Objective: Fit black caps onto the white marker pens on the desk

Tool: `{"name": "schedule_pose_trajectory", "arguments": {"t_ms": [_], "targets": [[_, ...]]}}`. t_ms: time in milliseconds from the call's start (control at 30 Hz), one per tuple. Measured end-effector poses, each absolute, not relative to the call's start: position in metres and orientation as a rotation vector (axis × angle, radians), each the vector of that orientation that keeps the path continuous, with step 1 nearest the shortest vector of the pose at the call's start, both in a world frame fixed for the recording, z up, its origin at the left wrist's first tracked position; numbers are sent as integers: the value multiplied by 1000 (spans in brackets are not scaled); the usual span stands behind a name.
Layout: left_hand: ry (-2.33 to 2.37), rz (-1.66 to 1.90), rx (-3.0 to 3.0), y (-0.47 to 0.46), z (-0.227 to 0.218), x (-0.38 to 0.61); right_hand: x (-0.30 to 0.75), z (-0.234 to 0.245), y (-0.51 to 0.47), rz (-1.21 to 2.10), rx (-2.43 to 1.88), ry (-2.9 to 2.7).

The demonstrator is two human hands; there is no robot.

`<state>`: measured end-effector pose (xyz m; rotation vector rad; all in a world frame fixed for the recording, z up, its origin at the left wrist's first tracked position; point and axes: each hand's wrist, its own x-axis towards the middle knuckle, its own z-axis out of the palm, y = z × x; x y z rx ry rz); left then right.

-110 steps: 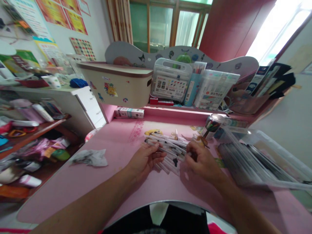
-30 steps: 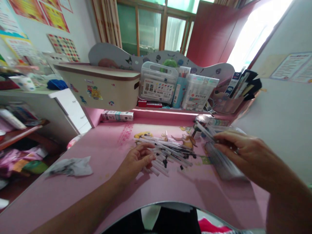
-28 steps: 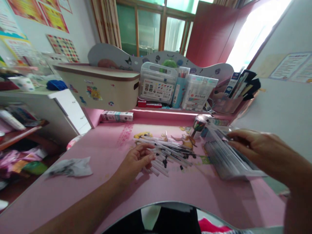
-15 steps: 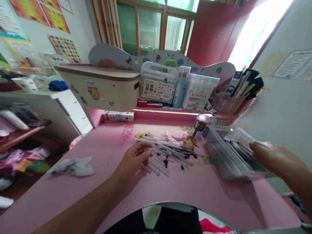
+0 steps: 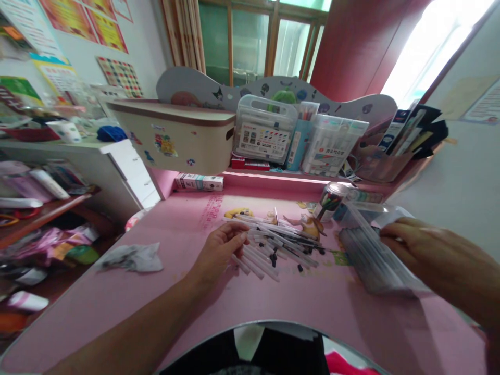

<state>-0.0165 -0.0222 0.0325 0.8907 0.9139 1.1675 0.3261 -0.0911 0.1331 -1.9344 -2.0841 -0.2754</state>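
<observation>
Right hand (image 5: 425, 260) back over case (image 5: 385, 284), open, left hand (image 5: 219, 251) open on crosswise pens (image 5: 282, 244)

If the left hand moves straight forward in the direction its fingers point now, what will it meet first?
The pile of white pens on the pink desk. The left hand points right and away, and its fingertips seem to be at the pile's near edge, though contact is unclear.

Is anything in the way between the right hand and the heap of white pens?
Yes. The clear pen case lies between the right hand and the heap of white pens; the hand's fingers rest on it. Between case and heap only the pink desk, a flat sticker and loose black caps show.
</observation>
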Motion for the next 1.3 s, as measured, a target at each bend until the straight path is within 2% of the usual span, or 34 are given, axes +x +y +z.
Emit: {"name": "schedule_pose_trajectory", "arguments": {"t_ms": [100,167,300,633,967,1167,1300], "targets": [[926,1211,845,-23,34,-16,253,117,-89,-6,-1667,-2427],[952,1238,859,-21,35,-17,210,100,-83,203,-1655,-2572],[967,1254,891,-17,33,-20,168,67,-67,236,-1782,-2629],[952,1130,863,-25,25,-13,169,47,-60,312,-1923,-2493],[945,1001,829,-32,26,-11,190,61,-49,513,-1593,-2134],[785,887,824,-32,22,-12,183,54,-51,605,-1427,-2169],[819,997,779,-25,24,-16,196,52,-44,455,-1449,-1914]]}}
